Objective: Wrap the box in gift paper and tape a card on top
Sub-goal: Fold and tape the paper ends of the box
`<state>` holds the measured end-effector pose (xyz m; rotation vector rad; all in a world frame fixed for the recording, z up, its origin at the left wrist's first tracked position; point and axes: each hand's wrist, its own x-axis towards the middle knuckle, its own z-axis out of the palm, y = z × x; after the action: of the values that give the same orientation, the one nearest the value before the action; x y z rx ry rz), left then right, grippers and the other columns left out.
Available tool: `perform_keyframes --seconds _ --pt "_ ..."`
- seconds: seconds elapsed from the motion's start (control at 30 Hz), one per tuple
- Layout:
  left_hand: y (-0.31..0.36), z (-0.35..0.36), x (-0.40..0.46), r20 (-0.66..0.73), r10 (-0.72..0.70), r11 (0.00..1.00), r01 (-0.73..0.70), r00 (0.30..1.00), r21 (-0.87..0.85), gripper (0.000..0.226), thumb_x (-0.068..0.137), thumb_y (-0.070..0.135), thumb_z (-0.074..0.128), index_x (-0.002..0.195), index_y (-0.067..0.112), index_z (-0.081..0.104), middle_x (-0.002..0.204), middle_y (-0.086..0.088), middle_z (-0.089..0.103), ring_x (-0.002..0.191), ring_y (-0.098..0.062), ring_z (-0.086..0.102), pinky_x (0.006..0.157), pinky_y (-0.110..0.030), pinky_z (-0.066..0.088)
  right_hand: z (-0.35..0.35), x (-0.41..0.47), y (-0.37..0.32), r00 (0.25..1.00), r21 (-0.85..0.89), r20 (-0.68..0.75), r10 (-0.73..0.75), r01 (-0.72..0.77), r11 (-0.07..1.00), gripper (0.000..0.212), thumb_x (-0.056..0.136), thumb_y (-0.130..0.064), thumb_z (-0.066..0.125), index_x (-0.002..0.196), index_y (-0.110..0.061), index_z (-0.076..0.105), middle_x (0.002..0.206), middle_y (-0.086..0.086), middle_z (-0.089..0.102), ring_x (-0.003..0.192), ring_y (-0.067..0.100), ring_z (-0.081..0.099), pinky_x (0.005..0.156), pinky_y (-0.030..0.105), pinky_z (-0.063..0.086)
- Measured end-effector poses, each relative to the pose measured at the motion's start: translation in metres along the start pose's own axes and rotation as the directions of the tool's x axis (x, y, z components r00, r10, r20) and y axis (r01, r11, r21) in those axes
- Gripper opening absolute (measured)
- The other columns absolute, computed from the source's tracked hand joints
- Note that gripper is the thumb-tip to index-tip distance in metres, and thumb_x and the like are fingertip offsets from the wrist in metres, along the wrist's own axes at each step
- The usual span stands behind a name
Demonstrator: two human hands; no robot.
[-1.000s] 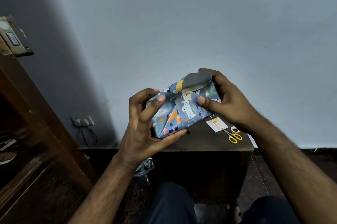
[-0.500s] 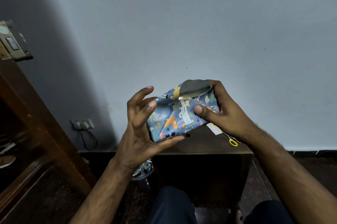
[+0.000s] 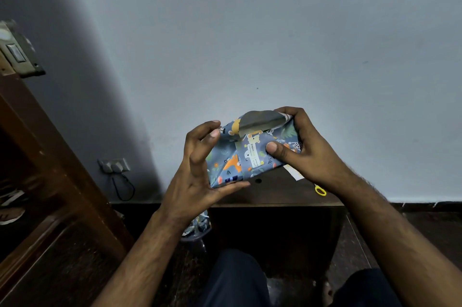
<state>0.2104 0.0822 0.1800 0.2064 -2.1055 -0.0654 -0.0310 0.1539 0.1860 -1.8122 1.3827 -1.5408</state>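
Note:
A box wrapped in blue gift paper with animal prints (image 3: 240, 159) is held in the air above a small dark table (image 3: 275, 194). My right hand (image 3: 300, 149) grips its right end, thumb pressed on the front face, fingers curled over the top. My left hand (image 3: 200, 169) holds the left end, thumb under the lower edge and fingers bent at the upper left corner. A loose paper flap (image 3: 260, 121) with a grey underside stands up at the top. A white card (image 3: 293, 173) lies on the table, mostly hidden behind my right hand.
Yellow scissors (image 3: 320, 191) lie on the table, only a handle showing past my right wrist. A wooden cabinet (image 3: 50, 169) stands at the left. A wall socket with a cable (image 3: 113, 165) is low on the wall. Crumpled paper (image 3: 197, 226) lies on the floor beside the table.
The box has dropped a little lower and tilted. My left fingers have moved from the front face to the upper left corner. My right hand now hides the tape roll and most of the scissors.

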Motion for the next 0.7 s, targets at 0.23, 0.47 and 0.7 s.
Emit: perform_keyframes --seconds 0.23,0.47,0.7 --pt "-0.003 -0.001 -0.005 -0.027 -0.039 0.999 0.039 0.999 0.001 0.128 0.066 0.025 0.096 0.157 0.044 0.009 0.146 -0.009 0.030 0.141 -0.018 0.039 0.107 -0.020 0.041 0.003 0.000 0.002 1.000 0.023 0.020 -0.007 0.006 1.000 0.071 0.087 -0.075 0.055 0.145 -0.039 0.037 0.130 -0.015 0.060 0.118 0.009 0.062 0.099 0.044 0.055" --pt "-0.006 0.001 -0.010 -0.053 -0.042 0.999 0.041 0.998 -0.024 0.110 0.077 0.029 0.083 0.157 0.045 0.009 0.151 0.018 0.029 0.134 -0.027 0.041 0.110 -0.024 0.038 0.003 -0.001 0.007 0.999 0.076 0.021 -0.027 0.026 0.997 0.077 0.087 -0.082 0.043 0.148 -0.035 0.036 0.142 -0.013 0.051 0.129 0.010 0.055 0.104 0.036 0.049" --pt "-0.009 0.001 -0.011 -0.097 -0.085 0.996 0.080 0.992 -0.050 0.107 0.074 0.031 0.081 0.155 0.047 0.013 0.149 0.022 0.027 0.135 -0.010 0.040 0.106 -0.019 0.038 0.006 0.003 0.008 0.998 0.004 0.023 -0.059 0.059 0.998 0.076 0.091 -0.080 0.036 0.148 -0.030 0.038 0.143 -0.011 0.051 0.134 0.016 0.052 0.112 0.043 0.042"
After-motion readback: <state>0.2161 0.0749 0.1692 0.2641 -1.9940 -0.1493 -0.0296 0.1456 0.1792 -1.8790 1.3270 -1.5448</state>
